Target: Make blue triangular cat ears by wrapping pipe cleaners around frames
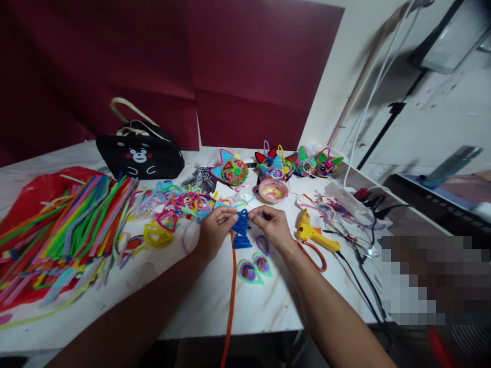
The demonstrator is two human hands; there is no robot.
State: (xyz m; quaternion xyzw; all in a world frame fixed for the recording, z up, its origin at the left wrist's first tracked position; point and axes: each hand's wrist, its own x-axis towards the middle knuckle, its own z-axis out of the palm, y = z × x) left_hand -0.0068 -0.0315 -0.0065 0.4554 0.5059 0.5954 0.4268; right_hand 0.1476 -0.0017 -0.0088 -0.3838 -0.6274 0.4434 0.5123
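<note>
White tabletop [268, 313], maroon sheet [264, 66] behind

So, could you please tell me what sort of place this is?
Probably a small craft workspace: the table holds a large pile of colourful pipe cleaners, a yellow glue gun and several bright ornaments with pointed ears.
</note>
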